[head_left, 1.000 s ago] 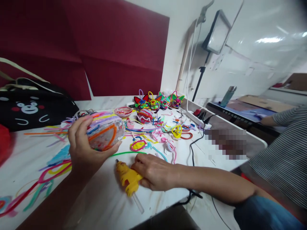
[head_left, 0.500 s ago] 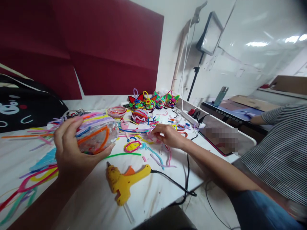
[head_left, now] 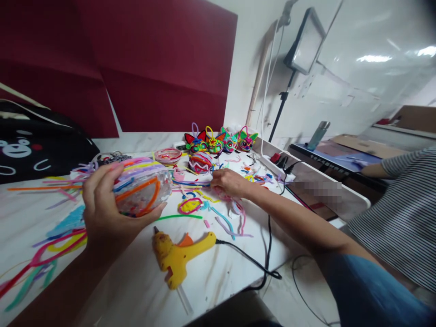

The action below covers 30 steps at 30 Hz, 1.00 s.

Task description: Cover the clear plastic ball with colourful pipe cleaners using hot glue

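Observation:
My left hand is wrapped round a clear, rounded plastic shell with purple, yellow, orange and blue pipe cleaners on it. At the middle of the table my right hand reaches down among scattered pipe cleaners, its fingers bunched together; what they hold, if anything, is hidden. Blue pipe cleaners lie just left of those fingers. Nearer to me are a yellow piece with a pink rim and a light blue pipe cleaner. A yellow glue gun lies on its side between my forearms.
Several colourful animal-face ornaments stand by the wall, behind a pink-and-white bowl shape and a striped round piece. A black cord crosses the table edge. On the right are a power strip and a person in a striped top.
My right hand has shifted slightly left and its fingers have drawn closer together. The left hand still grips the plastic shell. The whole view has shifted a little.

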{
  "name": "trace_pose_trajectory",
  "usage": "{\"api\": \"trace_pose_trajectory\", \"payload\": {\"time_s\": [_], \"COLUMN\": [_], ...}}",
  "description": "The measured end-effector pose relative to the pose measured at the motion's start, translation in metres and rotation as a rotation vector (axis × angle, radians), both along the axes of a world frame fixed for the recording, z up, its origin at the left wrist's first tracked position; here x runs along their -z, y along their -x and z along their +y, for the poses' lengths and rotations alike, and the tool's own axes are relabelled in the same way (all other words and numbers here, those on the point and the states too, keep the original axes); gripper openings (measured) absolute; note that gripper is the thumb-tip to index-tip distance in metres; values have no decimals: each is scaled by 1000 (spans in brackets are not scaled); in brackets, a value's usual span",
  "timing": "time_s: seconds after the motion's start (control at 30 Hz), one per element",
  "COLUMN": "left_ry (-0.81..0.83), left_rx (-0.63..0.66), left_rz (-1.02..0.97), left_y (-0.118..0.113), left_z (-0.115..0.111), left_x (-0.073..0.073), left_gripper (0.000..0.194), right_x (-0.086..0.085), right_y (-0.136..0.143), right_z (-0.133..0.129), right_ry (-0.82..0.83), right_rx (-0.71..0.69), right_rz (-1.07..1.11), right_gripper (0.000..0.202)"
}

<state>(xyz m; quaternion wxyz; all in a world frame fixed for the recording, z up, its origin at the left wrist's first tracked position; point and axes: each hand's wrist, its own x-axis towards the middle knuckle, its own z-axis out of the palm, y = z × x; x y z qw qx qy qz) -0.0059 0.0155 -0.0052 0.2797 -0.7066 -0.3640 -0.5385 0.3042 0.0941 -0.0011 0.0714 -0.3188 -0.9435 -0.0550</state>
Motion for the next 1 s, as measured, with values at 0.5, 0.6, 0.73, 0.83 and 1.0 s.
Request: {"api": "trace_pose_trajectory", "payload": {"time_s": [0.5,0.6,0.73,0.83,1.0], "left_ry": [23,30,41,46,41], "left_rx": [33,38,24,11,8], "left_rz": [26,54,67,73,101], "left_y": [-1,-1,-1,-2,-4], "left_z": [0,0,0,0,-3], "left_x": [1,4,7,7,5], "left_gripper": [106,105,103,101,97], "right_x": [-32,-41,-37,-34,-42], "right_y": [-27,-31,-22,-13,-2], "right_z": [9,4,-2,-3,-9], "right_ry": [-12,25,154,302,485], "right_rx": [36,76,123,137,136], "right_rz": [225,394,672,873,1090], "right_gripper": [11,10,18,36,50]}}
